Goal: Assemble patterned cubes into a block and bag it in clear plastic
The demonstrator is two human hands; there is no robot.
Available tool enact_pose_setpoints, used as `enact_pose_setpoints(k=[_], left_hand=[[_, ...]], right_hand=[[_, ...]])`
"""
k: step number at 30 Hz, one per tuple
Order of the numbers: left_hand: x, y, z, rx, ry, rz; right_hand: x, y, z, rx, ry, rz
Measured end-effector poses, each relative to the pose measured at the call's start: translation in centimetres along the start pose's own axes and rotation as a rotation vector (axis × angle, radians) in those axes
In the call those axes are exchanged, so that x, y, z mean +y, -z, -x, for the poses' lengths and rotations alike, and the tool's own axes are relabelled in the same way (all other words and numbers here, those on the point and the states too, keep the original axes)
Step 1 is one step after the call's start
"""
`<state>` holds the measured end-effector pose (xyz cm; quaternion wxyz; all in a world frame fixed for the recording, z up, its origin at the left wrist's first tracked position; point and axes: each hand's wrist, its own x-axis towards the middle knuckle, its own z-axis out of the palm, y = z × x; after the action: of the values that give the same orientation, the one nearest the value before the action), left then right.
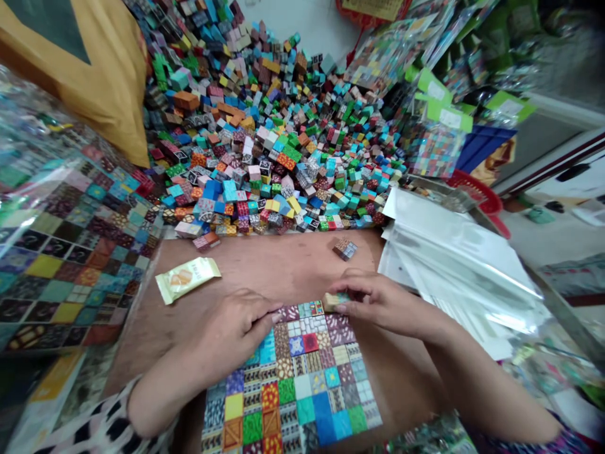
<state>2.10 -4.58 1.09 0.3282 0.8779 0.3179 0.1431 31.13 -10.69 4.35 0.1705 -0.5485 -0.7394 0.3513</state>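
printed-block grid [302, 372]: near centre, wooden tabletop [283, 265] | left hand [239, 325]: at its far-left corner, grip unclear | right hand [378, 304]: pinching tan-sided block [333, 302], far edge | I'd keep block square, row snug

At lower centre I get a grid of blocks [305, 384] in mixed squares: plain blue, green and yellow, brown speckle, orange crate marks, dark-and-light bands. The single block [332, 303] near my centre shows a tan side. Top centre, I see a loose heap [283, 157] of turquoise, pink, green and orange. My left side gives a pale yellow packet [188, 280] and, higher, mustard cloth [113, 69].
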Motion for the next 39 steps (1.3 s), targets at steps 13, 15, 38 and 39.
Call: enact_pose_setpoints(k=[13,15,38,39], left_hand=[[0.1,0.1,0.1,-0.029,0.001,0.008],[0.1,0.1,0.0,-0.031,-0.007,-0.001],[1.8,1.1,1.1,-0.060,0.003,-0.278],[1.9,0.9,1.1,-0.068,0.020,-0.270]], right_hand=[[0.6,-1.6,0.9,0.044,0.067,-0.001],[0.5,-1.9,1.4,0.103,0.075,0.058],[-1.8,-7.9,4.5,0.136,0.159,0.660],[-1.8,-8.0,4.4,0.126,0.146,0.666]])
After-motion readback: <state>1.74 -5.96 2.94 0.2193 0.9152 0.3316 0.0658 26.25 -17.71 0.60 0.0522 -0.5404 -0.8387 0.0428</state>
